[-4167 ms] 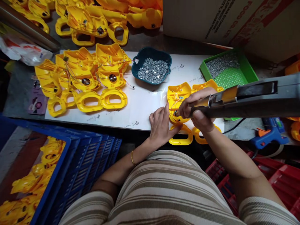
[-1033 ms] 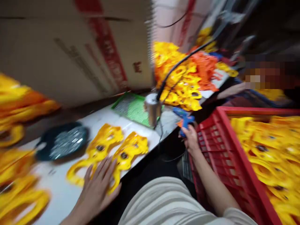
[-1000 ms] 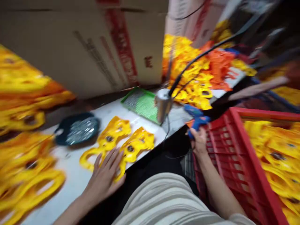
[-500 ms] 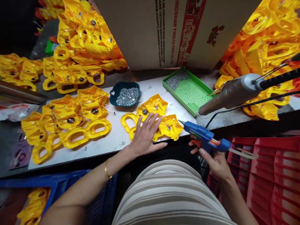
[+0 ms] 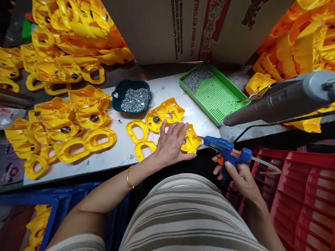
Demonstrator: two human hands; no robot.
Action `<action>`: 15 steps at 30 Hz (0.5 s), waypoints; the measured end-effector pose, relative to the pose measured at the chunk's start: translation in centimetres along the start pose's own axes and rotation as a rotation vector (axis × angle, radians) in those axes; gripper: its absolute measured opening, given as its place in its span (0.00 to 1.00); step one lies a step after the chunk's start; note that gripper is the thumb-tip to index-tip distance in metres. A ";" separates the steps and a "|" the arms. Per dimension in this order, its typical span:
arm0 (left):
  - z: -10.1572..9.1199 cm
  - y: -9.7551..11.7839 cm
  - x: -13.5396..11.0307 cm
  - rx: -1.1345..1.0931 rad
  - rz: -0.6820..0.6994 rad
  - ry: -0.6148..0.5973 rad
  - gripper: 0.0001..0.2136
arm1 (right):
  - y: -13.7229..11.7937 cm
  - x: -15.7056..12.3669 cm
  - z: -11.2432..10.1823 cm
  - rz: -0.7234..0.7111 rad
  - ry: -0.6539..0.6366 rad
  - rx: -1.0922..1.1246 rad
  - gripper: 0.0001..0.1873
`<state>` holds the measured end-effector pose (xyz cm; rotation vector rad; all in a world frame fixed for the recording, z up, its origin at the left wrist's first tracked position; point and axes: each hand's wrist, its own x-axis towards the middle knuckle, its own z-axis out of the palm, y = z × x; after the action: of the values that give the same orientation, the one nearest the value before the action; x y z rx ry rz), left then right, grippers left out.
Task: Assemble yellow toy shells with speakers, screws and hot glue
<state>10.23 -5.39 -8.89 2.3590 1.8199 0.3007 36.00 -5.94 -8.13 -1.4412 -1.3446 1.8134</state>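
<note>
My right hand (image 5: pixel 242 176) is wrapped round the handle of a blue hot glue gun (image 5: pixel 221 145) with an orange trigger; a pale glue stick trails from its back. The gun's nozzle points left, close to the edge of a yellow plastic shell half (image 5: pixel 193 136). Over that shell lies my left hand (image 5: pixel 171 144), fingers outstretched and thumb apart, hiding its middle. Just behind, a second yellow shell half (image 5: pixel 166 113) shows its hollow side, with thin wires, a small board and a round metal part. Whether my left fingers press on the near shell cannot be seen.
Several yellow shells (image 5: pixel 65 148) lie to the left, with more piled behind and at right. A dark bowl (image 5: pixel 114 104) and a green tray (image 5: pixel 212 120) hold small screws. A grey tool (image 5: pixel 272 99) juts in from the right, near a cardboard box (image 5: pixel 157 31) and red crate (image 5: pixel 293 188).
The view has shifted slightly. My left hand has moved right onto the nearer shell, uncovering more of the farther one. The glue gun stays in my right hand, its nozzle near the shell.
</note>
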 end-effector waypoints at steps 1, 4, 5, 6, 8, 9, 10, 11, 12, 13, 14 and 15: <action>-0.1 0.0 0.0 0.005 0.003 -0.002 0.47 | 0.0 0.0 0.0 0.004 0.002 -0.002 0.25; -0.1 0.1 0.2 0.013 0.004 -0.007 0.48 | 0.0 0.1 0.0 0.018 -0.008 0.004 0.24; -0.1 0.2 0.2 0.015 0.002 -0.007 0.48 | 0.1 0.1 0.0 0.024 -0.016 0.007 0.24; -0.1 0.2 0.2 0.017 0.000 -0.009 0.48 | 0.1 0.2 0.0 0.029 -0.024 0.008 0.24; -0.1 0.3 0.3 0.018 -0.002 -0.015 0.48 | 0.2 0.3 -0.1 0.040 -0.029 0.010 0.24; -0.1 0.3 0.3 0.017 0.000 -0.019 0.48 | 0.2 0.4 -0.1 0.046 -0.029 0.009 0.24; -0.2 0.3 0.4 0.015 0.001 -0.023 0.48 | 0.2 0.5 -0.1 0.053 -0.031 0.002 0.24; -0.2 0.4 0.4 0.015 0.001 -0.027 0.48 | 0.2 0.5 -0.2 0.059 -0.035 -0.010 0.24; -0.3 0.4 0.5 0.016 0.001 -0.030 0.48 | 0.3 0.6 -0.2 0.064 -0.041 -0.025 0.24; -0.3 0.4 0.5 0.018 0.001 -0.032 0.47 | 0.3 0.6 -0.3 0.066 -0.046 -0.042 0.24; -0.3 0.5 0.5 0.021 0.001 -0.033 0.47 | 0.3 0.6 -0.3 0.065 -0.052 -0.063 0.24; -0.4 0.5 0.5 0.025 0.002 -0.034 0.47 | 0.2 0.6 -0.4 0.064 -0.053 -0.088 0.23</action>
<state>10.78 -5.01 -8.38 2.3677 1.8169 0.2385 36.19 -5.42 -8.59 -1.5072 -1.4361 1.8666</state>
